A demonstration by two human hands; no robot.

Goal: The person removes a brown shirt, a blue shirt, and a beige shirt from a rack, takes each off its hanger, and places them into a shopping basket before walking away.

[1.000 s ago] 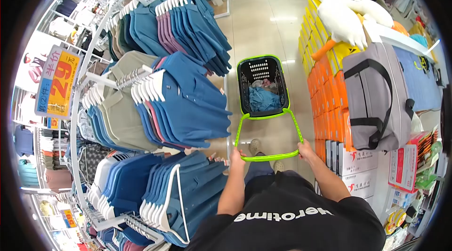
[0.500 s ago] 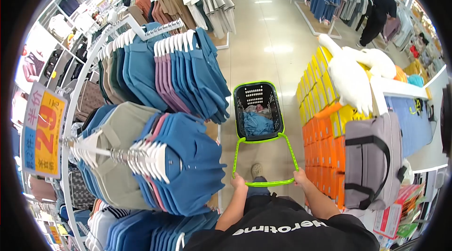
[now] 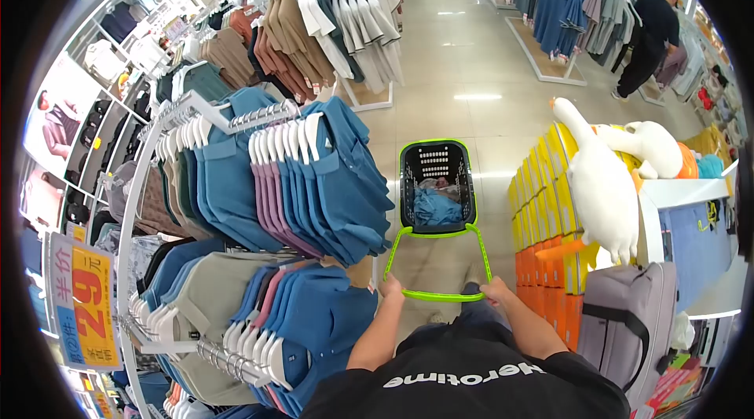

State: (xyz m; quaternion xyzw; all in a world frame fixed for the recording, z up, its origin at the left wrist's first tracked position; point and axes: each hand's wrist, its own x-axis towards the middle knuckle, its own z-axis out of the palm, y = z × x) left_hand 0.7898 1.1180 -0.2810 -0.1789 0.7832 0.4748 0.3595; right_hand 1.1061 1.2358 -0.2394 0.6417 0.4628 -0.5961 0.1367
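Both hands are closed on the bright green handle of a black shopping basket. My left hand grips the handle's left corner, and my right hand grips its right corner. Ahead of me on the aisle floor, the basket has a green rim and slotted walls. Crumpled blue clothing lies inside it, with some greyish, patterned cloth behind. My fingers are partly hidden by the backs of my hands.
Racks of blue shirts crowd the left side, beside a price sign. Stacked yellow and orange boxes, a white plush goose and a grey bag line the right. The tiled aisle runs ahead; a person stands far right.
I have moved forward along the aisle with the basket. The left racks and right-hand boxes have shifted closer and lower in view. Both hands keep their hold on the handle.
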